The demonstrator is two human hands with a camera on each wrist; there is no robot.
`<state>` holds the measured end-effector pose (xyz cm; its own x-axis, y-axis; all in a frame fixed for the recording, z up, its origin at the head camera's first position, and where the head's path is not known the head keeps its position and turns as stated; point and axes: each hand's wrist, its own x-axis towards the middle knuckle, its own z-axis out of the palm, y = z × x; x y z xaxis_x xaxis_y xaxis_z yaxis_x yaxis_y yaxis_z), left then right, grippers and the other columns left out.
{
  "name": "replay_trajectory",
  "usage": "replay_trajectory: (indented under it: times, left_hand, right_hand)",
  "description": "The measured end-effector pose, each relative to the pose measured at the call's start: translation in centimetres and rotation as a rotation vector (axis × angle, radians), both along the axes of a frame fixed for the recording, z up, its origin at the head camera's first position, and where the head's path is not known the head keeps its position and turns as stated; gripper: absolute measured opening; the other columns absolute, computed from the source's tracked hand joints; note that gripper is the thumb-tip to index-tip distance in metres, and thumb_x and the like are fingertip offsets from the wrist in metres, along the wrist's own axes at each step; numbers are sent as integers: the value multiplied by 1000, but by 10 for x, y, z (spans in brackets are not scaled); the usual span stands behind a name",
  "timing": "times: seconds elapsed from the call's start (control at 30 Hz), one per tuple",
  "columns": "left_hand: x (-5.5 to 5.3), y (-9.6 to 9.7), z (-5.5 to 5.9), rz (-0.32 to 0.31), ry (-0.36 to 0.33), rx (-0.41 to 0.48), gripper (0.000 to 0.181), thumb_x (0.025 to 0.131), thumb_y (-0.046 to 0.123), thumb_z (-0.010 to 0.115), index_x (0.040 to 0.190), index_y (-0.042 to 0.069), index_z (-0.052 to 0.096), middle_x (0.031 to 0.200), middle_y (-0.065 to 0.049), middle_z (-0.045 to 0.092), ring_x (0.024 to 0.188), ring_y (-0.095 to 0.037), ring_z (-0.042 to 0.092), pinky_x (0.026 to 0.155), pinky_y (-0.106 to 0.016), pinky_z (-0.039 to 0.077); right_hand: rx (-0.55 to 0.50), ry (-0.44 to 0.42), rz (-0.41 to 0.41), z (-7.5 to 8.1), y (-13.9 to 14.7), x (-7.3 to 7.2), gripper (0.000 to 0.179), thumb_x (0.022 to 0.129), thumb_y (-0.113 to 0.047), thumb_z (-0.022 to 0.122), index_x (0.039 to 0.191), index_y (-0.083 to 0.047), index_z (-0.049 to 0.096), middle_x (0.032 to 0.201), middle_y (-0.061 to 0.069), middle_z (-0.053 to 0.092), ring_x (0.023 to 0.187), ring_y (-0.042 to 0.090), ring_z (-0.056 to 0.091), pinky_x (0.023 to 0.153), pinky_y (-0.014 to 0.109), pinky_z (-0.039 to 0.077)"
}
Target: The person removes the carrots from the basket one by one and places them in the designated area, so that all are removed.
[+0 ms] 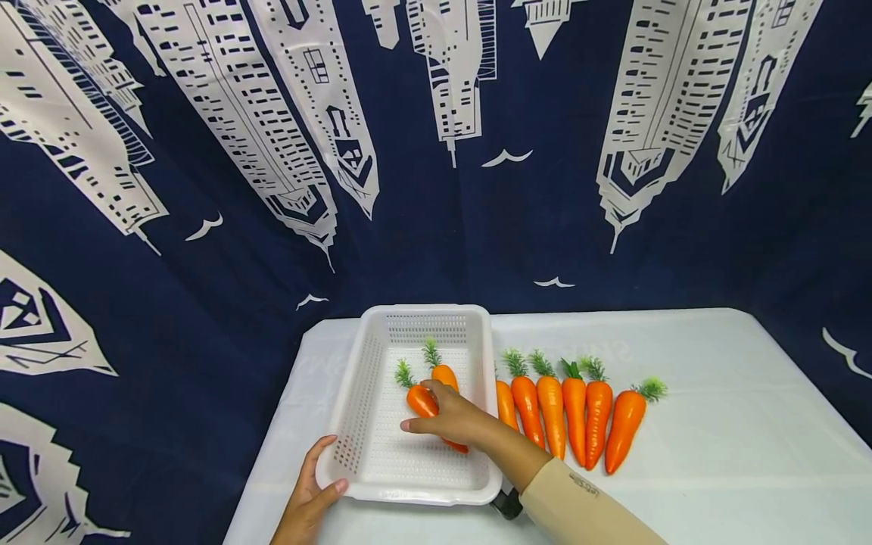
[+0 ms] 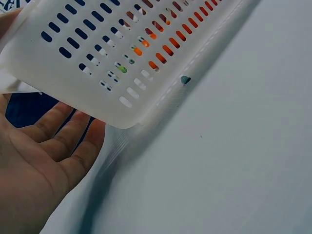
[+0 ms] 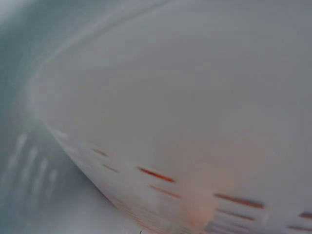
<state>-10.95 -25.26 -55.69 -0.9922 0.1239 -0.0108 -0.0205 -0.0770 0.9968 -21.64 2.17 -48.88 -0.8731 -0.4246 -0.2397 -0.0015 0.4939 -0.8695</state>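
Note:
A white perforated plastic basket (image 1: 415,488) stands on the table with two orange toy carrots inside. My left hand (image 1: 312,496) holds its near left corner, thumb at the front rim and fingers along the left side. In the left wrist view several fingers of that hand (image 2: 53,156) show close to the basket wall (image 2: 92,102). Reaching into the basket, my right hand (image 1: 453,415) grips one carrot (image 1: 421,401) between thumb and fingers, its green top pointing away. The second carrot (image 1: 444,375) lies just behind, partly hidden by the hand. The right wrist view shows only blurred basket wall (image 3: 195,97).
A row of several carrots (image 1: 552,412) lies right of the basket, tops toward the back; the rightmost carrot (image 1: 624,428) is set slightly apart. My right forearm crosses the basket's right rim. A dark blue skyline-print cloth (image 1: 463,250) hangs behind the white table (image 1: 736,424).

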Motion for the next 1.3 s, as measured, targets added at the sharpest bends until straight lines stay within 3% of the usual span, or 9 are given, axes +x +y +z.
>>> replay_trajectory:
  times: [0.3, 0.5, 0.87, 1.1, 1.3]
  left_hand:
    - [-1, 0, -1, 4, 4, -4, 72, 94, -3, 56, 155, 9, 19, 153, -9, 11, 125, 1, 38, 98, -13, 39]
    - [0, 1, 0, -2, 0, -6, 72, 95, -3, 56, 155, 9, 18, 152, -10, 11, 125, 1, 38, 99, -13, 39]
    - [1, 1, 2, 0, -5, 0, 71, 95, -2, 56, 154, 10, 19, 150, -11, 13, 123, -1, 42, 98, -14, 41]
    - [1, 1, 2, -9, -16, 9, 72, 95, -1, 56, 155, 11, 18, 151, -12, 12, 123, 1, 43, 97, -16, 43]
    - [1, 0, 2, -21, -26, 19, 72, 96, 0, 56, 155, 11, 17, 153, -15, 11, 122, 1, 44, 96, -17, 45]
  right_hand:
    - [67, -42, 6, -5, -3, -1, 108, 79, -52, 81, 159, -8, 24, 144, 18, 53, 123, 30, 55, 104, 54, 45]
    - [58, -37, 55, -4, -3, 2, 102, 82, -48, 81, 157, -4, 28, 139, 17, 56, 121, 28, 57, 107, 53, 44]
    - [126, -55, 148, -3, -3, 5, 92, 82, -52, 78, 154, -11, 37, 137, 10, 60, 121, 25, 59, 108, 51, 43]
    - [134, -109, 209, -5, -4, 5, 87, 81, -51, 78, 151, -14, 42, 131, 6, 63, 116, 21, 61, 107, 51, 44]
    - [147, -128, 314, -6, -3, 5, 81, 83, -49, 77, 150, -16, 45, 124, -1, 66, 115, 16, 60, 107, 48, 44]
